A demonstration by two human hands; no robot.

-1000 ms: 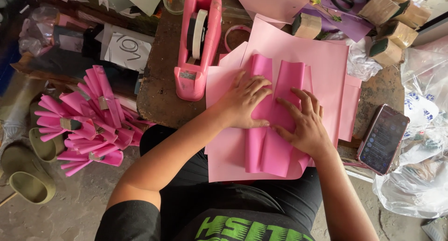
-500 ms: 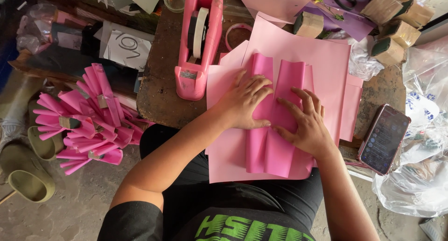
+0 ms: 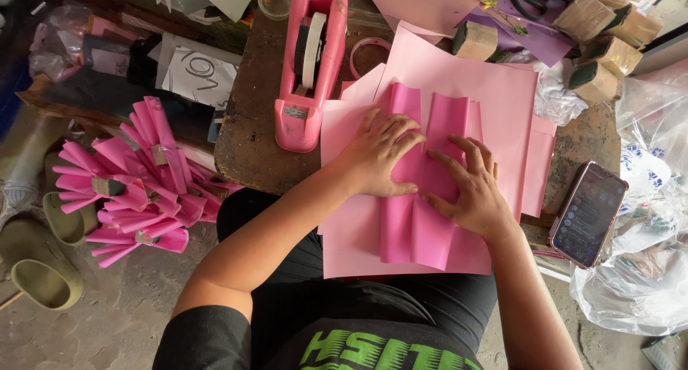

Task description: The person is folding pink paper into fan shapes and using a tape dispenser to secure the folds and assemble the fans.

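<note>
Black short-sleeved shirt with green lettering, bare forearms.

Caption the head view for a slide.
Both hands, left hand and right hand, press pleats into pink paper on a table beside a pink tape dispenser.

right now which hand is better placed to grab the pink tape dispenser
Left. The left hand presses the pleated pink paper right beside the tape dispenser, on that side of the table. The right hand lies farther off, toward the phone.

One camera only, worn on the head; it looks steeply down, close over the worktop (image 3: pixel 251 137); floor (image 3: pixel 107 327) at left.
</note>
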